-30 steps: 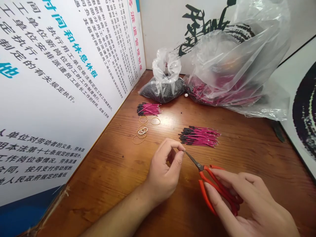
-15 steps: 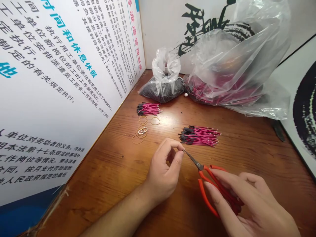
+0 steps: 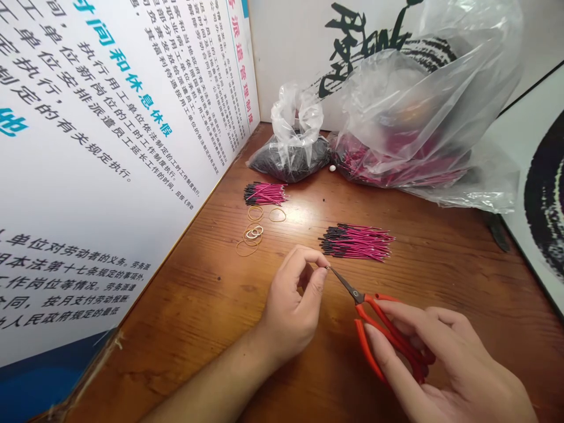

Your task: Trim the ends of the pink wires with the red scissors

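Brown wood forms the tabletop (image 3: pixel 198 329); clock directions here centre on the left hand's fingertips (image 3: pixel 318 281). A white upright panel (image 3: pixel 88 176) printed with dark, blue and red characters stands at 9 o'clock. At 1 o'clock slumps a big translucent plastic bag (image 3: pixel 418 129) of magenta wires; at 11, a smaller clear plastic bag (image 3: pixel 288 155) of black bits.

The right hand (image 3: pixel 453 358), at 4 o'clock, curls round the orange-red handles of slim dark-bladed scissors (image 3: pixel 381 320). The handles stand apart, the blades look nearly together, and their long axis runs from 4 towards 10, tips meeting or almost meeting the left pinch. The left hand (image 3: pixel 293 302) has thumb and forefinger brought together.

A loose pile of magenta, black-ended wires (image 3: pixel 356 242) lies at 2 o'clock, nearer the left hand; a smaller magenta-and-black pile (image 3: pixel 265 194) sits between 10 and 11. Tan and white rubber bands (image 3: pixel 254 231) lie near 10. Smallest is a tiny glinting piece (image 3: pixel 328 268) in the left pinch, too small to identify.
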A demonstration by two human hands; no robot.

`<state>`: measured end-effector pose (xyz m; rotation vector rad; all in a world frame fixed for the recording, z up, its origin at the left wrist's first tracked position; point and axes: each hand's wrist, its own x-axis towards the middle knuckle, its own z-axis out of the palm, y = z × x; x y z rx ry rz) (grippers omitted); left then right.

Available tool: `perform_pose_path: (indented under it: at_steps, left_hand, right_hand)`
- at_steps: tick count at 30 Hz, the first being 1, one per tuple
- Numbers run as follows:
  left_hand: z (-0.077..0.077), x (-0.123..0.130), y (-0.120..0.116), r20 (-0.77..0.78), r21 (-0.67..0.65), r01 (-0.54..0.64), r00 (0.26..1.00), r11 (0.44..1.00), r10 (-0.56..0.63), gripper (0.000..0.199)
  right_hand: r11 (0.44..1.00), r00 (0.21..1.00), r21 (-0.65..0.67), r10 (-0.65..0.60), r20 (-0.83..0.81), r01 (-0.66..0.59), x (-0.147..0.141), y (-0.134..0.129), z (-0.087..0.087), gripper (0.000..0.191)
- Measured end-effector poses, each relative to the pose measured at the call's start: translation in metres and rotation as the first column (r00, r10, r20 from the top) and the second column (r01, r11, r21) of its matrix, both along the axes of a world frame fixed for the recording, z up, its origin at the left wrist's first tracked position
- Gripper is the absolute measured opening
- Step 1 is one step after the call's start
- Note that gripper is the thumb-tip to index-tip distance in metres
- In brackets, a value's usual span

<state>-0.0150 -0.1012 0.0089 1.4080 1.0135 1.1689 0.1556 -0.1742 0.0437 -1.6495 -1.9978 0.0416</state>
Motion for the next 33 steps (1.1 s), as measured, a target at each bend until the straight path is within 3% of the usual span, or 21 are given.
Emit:
perform_pose_path:
  at_steps: [18,33]
  left_hand:
    - [0.0016,0.0009,-0.0002,-0.011,0.011,-0.019,1.0,1.0,0.02,0.011]
    - [0.0005,-0.0001,0.0017,-0.038,0.112,-0.02,0.999,0.994,0.024,0.012]
  right_hand:
    - [1.0,0.999,-0.003,0.031,-0.016,-0.031,0.0002,0.0002,0.0017,0.017]
    - [0.994,0.995,0.031,0.103,0.009,-0.104,0.0051,0.0009,-0.0019,0.022]
